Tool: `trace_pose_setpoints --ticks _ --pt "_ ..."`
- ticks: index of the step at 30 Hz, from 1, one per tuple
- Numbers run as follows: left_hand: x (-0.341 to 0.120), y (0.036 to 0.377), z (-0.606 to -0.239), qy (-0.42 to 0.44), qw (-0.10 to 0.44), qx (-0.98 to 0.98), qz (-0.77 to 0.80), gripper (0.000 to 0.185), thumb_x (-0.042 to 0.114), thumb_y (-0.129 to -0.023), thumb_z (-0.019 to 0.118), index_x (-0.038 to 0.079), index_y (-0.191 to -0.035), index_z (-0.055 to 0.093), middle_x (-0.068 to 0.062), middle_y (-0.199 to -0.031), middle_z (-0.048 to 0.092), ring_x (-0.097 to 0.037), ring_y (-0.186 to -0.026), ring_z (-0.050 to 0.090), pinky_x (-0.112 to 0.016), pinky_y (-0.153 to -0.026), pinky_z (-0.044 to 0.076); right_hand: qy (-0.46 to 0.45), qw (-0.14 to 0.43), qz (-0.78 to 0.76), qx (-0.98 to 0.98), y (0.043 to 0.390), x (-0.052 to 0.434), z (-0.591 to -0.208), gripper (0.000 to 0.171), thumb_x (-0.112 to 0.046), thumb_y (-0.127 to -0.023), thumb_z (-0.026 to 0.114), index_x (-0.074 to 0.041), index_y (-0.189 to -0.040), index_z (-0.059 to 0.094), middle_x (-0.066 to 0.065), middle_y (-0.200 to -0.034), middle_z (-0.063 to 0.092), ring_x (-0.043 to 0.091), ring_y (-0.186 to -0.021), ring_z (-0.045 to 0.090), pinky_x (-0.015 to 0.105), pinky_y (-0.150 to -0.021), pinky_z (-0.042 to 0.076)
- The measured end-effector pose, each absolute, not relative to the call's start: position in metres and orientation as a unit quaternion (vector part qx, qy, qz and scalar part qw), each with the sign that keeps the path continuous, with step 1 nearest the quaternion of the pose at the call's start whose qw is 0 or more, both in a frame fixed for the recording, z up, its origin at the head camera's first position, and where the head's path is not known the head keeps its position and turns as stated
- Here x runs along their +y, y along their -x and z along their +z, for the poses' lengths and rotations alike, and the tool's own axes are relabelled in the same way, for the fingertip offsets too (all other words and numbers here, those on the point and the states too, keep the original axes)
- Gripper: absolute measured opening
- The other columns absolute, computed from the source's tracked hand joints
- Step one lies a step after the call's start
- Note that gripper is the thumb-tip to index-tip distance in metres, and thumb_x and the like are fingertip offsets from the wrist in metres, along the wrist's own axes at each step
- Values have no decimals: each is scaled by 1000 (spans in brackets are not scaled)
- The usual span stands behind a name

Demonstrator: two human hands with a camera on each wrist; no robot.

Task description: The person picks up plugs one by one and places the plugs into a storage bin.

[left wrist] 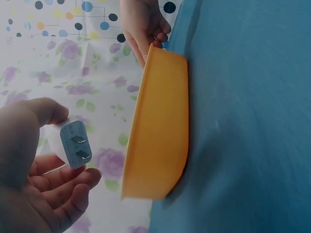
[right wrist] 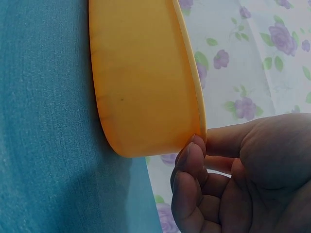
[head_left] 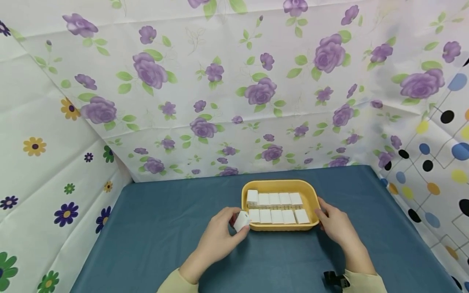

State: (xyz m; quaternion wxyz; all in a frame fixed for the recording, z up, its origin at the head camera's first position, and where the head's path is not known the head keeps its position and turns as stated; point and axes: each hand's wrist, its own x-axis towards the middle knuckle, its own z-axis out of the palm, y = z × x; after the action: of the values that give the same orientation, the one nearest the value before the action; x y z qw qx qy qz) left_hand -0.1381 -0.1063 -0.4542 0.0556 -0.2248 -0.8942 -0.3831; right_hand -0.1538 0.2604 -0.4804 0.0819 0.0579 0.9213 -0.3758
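Note:
My left hand pinches a white charger plug between thumb and fingers, at the near left corner of a yellow tray. In the left wrist view the plug's face shows two flat metal prongs. My right hand grips the tray's rim at the right end, with thumb and fingers pinching the edge. Inside the tray, white chargers stand in two rows, a back row and a front row. The leftmost charger of the back row looks taller than its neighbours.
The tray rests on a table with a blue-green cloth. Behind it hangs a sheet with purple flowers; patterned sheets also line the left and right sides. A black device is at my right wrist.

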Motion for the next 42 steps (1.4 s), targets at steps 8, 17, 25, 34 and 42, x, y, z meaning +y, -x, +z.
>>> trace_pose_setpoints --ticks 8,17,25,34,42 --pt "-70 167 -463 201 55 -899 -385 44 38 -103 72 13 -138 66 6 -75 51 -9 -59 45 -28 -55 37 -56 81 -375 922 154 262 -481 66 -33 -116 49 -5 -170 25 7 -80 60 24 -69 56 39 -60 42" --pt "-27 198 -468 173 109 -945 -254 41 44 -101 71 11 -126 72 -3 -105 75 -23 -96 66 -41 -79 55 -56 82 -375 922 154 263 -483 65 -31 -116 49 -5 -170 26 7 -79 61 24 -68 56 39 -60 43" --pt "2 226 -477 183 136 -965 -128 41 45 -102 68 8 -119 75 -7 -106 76 -31 -112 67 -47 -99 54 -60 84 -379 920 153 263 -480 66 -34 -116 48 -6 -170 25 7 -81 61 23 -70 57 40 -61 43" --pt "9 240 -492 164 109 -980 0 50 55 -104 62 9 -120 74 -8 -109 74 -29 -115 65 -43 -102 52 -60 85 -380 919 153 262 -478 65 -33 -116 49 -6 -170 26 7 -81 61 23 -69 57 40 -61 42" --pt "2 234 -483 183 44 -981 -35 49 50 -100 68 9 -124 73 -10 -120 70 -30 -119 62 -46 -106 49 -63 89 -384 917 154 262 -478 66 -36 -116 48 -7 -171 25 8 -81 61 24 -69 55 39 -61 42"
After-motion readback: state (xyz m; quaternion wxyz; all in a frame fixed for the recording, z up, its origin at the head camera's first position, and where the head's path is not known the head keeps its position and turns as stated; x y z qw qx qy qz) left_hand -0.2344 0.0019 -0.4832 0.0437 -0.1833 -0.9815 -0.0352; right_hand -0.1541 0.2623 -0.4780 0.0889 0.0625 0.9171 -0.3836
